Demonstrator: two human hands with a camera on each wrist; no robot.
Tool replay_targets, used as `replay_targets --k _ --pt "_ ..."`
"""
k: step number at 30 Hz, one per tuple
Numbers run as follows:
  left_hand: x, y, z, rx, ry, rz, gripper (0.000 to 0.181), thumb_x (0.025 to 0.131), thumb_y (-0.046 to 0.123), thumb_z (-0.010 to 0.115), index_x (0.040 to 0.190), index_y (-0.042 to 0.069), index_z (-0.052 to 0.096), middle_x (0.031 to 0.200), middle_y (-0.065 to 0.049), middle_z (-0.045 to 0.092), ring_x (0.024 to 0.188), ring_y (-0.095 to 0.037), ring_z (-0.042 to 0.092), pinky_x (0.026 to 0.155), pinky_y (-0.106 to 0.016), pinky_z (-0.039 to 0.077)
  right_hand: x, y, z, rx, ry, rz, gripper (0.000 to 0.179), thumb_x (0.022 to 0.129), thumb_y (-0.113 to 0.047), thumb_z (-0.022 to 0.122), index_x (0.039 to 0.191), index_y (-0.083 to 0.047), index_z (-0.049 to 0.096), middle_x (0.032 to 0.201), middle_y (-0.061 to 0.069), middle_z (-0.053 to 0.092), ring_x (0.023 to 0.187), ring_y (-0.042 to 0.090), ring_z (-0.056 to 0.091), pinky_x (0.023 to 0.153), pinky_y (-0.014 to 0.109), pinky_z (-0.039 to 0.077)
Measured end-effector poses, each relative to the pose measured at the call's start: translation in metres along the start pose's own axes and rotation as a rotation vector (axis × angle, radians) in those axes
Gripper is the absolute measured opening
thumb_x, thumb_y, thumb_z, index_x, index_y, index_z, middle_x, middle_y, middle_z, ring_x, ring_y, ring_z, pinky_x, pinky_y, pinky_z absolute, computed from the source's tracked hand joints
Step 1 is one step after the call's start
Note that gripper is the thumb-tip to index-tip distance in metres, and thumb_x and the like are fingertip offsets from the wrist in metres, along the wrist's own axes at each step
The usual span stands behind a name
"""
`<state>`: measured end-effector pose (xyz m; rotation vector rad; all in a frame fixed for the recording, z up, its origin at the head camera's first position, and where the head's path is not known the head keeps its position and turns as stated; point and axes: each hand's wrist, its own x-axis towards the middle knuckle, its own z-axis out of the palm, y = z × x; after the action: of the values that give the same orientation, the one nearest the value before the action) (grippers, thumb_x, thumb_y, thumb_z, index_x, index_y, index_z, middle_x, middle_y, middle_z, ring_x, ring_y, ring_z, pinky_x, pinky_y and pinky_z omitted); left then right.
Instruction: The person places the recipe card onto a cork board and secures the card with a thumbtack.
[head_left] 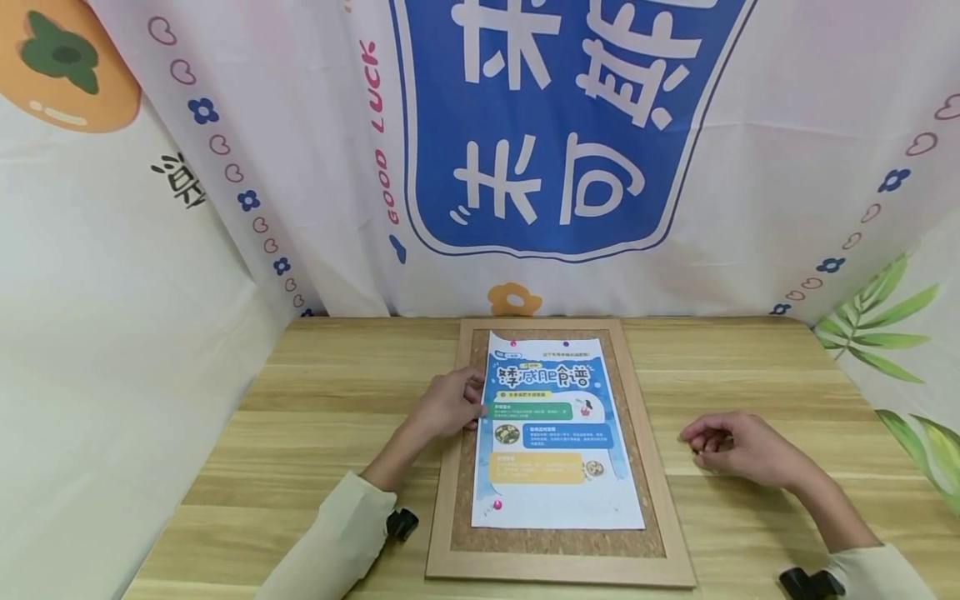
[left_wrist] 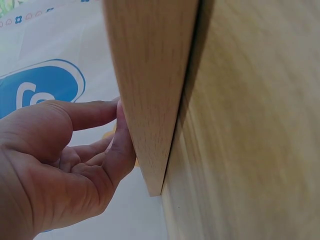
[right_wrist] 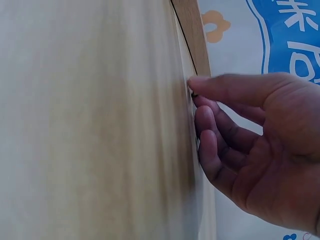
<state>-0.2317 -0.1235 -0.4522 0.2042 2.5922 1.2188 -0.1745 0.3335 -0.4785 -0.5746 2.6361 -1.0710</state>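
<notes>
A printed poster [head_left: 540, 508] with blue headings and colored text blocks lies on a wood-framed corkboard [head_left: 577, 543]. Pink pins [head_left: 513, 343] show at its upper left and lower left, and a purple pin [head_left: 566, 343] at the top right. My left hand [head_left: 450, 402] has curled fingers at the poster's left edge, over the frame's left side [left_wrist: 150, 95]; I cannot tell whether it pinches the paper. Right of the board, low over the table, my right hand [head_left: 746, 448] brings thumb and index fingertips together round a small dark thing [right_wrist: 194, 94].
The wooden table [head_left: 330, 417] extends on both sides of the board. Behind it hangs a white printed cloth [head_left: 322, 167] with a large blue sign. Leaf prints [head_left: 877, 317] mark the cloth at the right.
</notes>
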Motion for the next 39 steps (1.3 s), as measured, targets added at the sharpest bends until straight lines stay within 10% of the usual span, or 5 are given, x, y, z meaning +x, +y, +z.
replay_targets --k 39 --pt "0.001 0.0 0.001 0.0 0.002 0.004 0.046 0.095 -0.004 0.075 0.14 -0.002 0.061 0.095 -0.013 0.072 0.068 -0.017 0.07 0.06 -0.027 0.064 -0.006 0.004 -0.01 0.038 -0.069 -0.087 0.015 0.098 -0.002 0.073 0.112 -0.002 0.077 0.097 0.0 0.077 0.082 0.0 0.065 0.068 0.021 0.059"
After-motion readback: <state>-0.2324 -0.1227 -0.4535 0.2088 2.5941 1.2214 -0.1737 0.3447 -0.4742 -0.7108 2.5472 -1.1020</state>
